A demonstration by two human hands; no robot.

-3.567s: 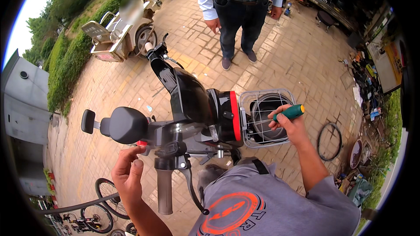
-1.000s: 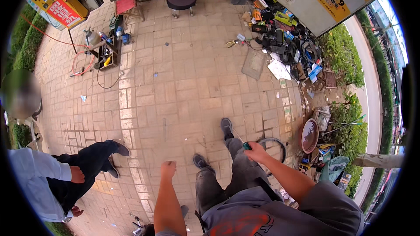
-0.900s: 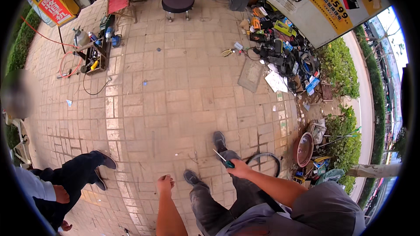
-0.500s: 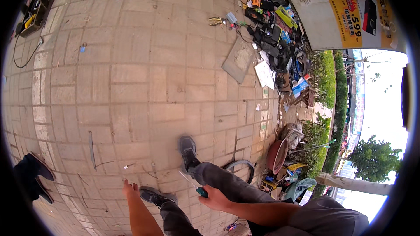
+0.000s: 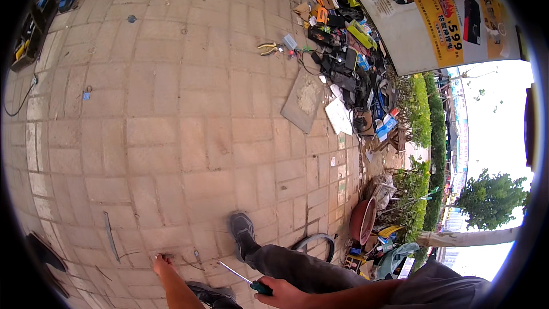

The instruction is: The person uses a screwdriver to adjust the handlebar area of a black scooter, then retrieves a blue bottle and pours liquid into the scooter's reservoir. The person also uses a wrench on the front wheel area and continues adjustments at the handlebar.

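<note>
My right hand (image 5: 278,293) is wrapped round the dark green handle of a screwdriver (image 5: 262,288), whose long thin metal shaft points up and to the left over the paving. My left hand (image 5: 163,261) reaches out over the paving bricks near my shoe, its fingers curled together. Whatever those fingers hold, if anything, is too small to make out. A small pale piece (image 5: 196,253) lies on the ground to the right of the left hand. A thin grey strip (image 5: 111,236) lies on the bricks farther left.
A heap of tools, boxes and cables (image 5: 354,63) lies at the upper right beside a printed signboard (image 5: 440,23). Yellow-handled pliers (image 5: 267,49) and a flat board (image 5: 303,100) are near it. A black tyre (image 5: 320,240) and red-brown basin (image 5: 363,222) stand right. Another person's shoes (image 5: 48,254) show left.
The view has shifted, so the ground appears lower and further left. My left hand's fingers went from stretched out to curled. The screwdriver stays in my right hand.
</note>
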